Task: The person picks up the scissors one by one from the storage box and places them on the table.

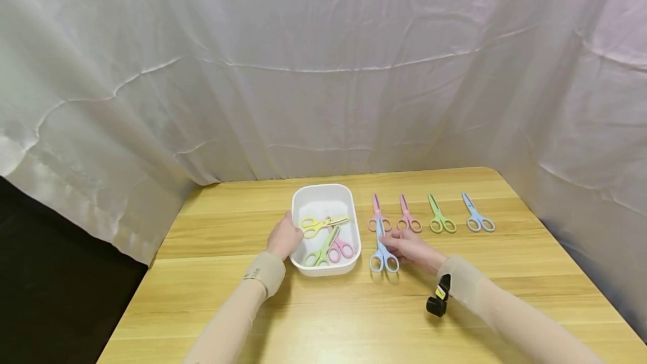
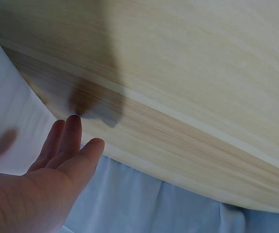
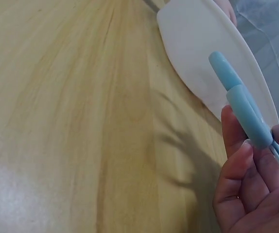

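My right hand (image 1: 411, 249) pinches a pair of light-blue scissors (image 1: 380, 246) just right of the white plastic bin (image 1: 326, 271). The handle loops hang toward me and the blades point away. In the right wrist view the blue handles (image 3: 249, 116) show edge-on between thumb and fingers. My left hand (image 1: 285, 237) holds the bin's left wall by the rim; its fingers (image 2: 88, 158) lie along the outside in the left wrist view. Inside the bin lie yellow scissors (image 1: 314, 226), green scissors (image 1: 318, 254) and pink scissors (image 1: 341, 249), partly overlapping.
Right of the bin, a row on the wooden table (image 1: 323, 319) has pink scissors (image 1: 376, 206), partly hidden by the held pair, another pink pair (image 1: 407, 215), green scissors (image 1: 441, 218) and blue scissors (image 1: 476, 215). A grey curtain (image 1: 323, 100) hangs behind.
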Demonstrator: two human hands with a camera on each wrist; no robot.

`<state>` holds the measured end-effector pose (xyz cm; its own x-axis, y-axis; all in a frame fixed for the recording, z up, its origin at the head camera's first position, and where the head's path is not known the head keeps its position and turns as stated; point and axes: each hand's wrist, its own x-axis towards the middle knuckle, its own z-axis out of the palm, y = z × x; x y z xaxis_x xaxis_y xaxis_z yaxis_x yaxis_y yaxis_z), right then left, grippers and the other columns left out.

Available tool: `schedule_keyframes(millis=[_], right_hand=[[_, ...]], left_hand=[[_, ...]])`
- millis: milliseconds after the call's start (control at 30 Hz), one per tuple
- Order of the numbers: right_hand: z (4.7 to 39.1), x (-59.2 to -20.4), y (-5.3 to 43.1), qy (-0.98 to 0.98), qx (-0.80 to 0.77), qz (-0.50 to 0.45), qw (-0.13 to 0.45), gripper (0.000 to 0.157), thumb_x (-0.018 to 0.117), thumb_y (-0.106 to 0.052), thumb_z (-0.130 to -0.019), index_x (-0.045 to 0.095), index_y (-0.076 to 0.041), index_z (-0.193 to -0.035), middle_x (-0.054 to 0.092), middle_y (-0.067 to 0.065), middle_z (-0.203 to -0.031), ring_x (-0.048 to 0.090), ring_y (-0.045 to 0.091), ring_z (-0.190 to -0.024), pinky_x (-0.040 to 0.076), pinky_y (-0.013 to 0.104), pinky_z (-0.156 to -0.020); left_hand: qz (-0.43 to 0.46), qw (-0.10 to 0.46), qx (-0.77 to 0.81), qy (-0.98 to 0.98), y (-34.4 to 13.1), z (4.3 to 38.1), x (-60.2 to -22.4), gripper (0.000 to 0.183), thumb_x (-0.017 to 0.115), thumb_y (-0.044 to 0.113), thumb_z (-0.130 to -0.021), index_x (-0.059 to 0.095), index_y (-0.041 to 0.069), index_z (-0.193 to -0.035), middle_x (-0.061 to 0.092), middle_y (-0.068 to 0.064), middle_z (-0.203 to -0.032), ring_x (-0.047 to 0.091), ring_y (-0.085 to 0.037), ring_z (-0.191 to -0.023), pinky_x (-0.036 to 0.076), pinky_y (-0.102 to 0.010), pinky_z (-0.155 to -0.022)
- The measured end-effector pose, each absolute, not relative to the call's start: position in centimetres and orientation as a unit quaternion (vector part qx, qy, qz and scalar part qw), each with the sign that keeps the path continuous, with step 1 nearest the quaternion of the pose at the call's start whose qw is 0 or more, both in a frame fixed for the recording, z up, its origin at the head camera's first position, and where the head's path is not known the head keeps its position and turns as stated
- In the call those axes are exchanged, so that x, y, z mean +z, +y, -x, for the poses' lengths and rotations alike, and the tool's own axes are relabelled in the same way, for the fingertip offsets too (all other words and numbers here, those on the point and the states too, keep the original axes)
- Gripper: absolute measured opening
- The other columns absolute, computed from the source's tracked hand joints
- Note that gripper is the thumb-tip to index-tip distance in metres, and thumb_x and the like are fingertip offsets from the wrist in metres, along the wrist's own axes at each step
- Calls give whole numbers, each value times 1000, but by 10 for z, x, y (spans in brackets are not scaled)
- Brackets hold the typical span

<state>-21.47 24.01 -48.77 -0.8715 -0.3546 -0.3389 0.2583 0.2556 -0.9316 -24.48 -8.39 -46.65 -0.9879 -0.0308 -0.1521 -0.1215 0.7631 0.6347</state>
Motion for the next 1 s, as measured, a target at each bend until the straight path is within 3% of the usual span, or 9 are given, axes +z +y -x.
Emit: schedule_keyframes(millis=[667, 1000], right_hand=[[205, -491, 242, 769, -584, 20, 258, 25, 59, -25, -100, 68, -2, -100, 67, -6, -78, 61, 5, -71, 54, 20, -66], [205, -491, 243, 779, -570, 6, 262, 19, 62, -22, -97, 70, -6, -90, 65, -6, -75, 56, 5, -67, 51, 18, -62]], left_hand=[[45, 66, 338, 938, -84, 247, -469, 72, 49, 9, -90, 26, 1, -158, 53, -25, -146, 63, -36, -119, 58, -47, -94], [41, 64, 336, 939, -83, 247, -468, 71, 49, 10, -91, 26, 0, -158, 52, -25, -148, 59, -37, -126, 54, -50, -103]])
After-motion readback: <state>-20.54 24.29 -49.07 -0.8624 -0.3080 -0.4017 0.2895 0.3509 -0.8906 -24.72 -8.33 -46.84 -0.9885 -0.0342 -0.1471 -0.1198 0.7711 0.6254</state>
